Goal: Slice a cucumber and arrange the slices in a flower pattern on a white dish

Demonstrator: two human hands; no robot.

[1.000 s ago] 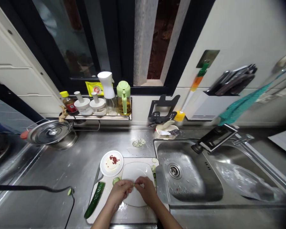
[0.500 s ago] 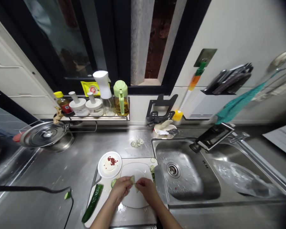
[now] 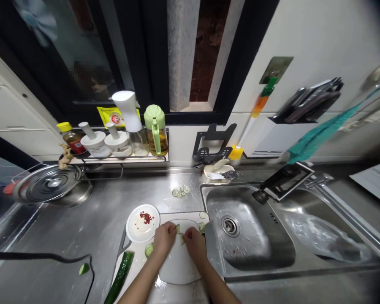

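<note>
Centrally, my left hand [image 3: 164,240] and right hand [image 3: 194,244] meet over the far edge of the plate [image 3: 180,268]. Each pinches an end of a thin cucumber slice [image 3: 179,233] between thumb and fingertips, the other fingers curled in. I cannot tell whether this is one slice or two overlapping. A two-handed pinch suits so limp a piece, I judge: it keeps the slice taut and low, just above the plate's bare surface.

The plate lies on the cutting board [image 3: 136,259], which sits hard against the sink [image 3: 250,249], so wet scraps stay near the drain side. More cut slices [image 3: 202,227] rest at the plate's right corner, touching it and within reach of my right hand. A single round [image 3: 148,250] lies on the board just left of my left wrist.

The uncut cucumber [image 3: 120,276] lies along the board's left edge, apart from the plate. A small dish [image 3: 131,228] with red bits sits at the board's far left corner. Loose slices [image 3: 181,191] lie on the counter beyond the board, and a cut end [image 3: 84,268] lies well to the left.
</note>
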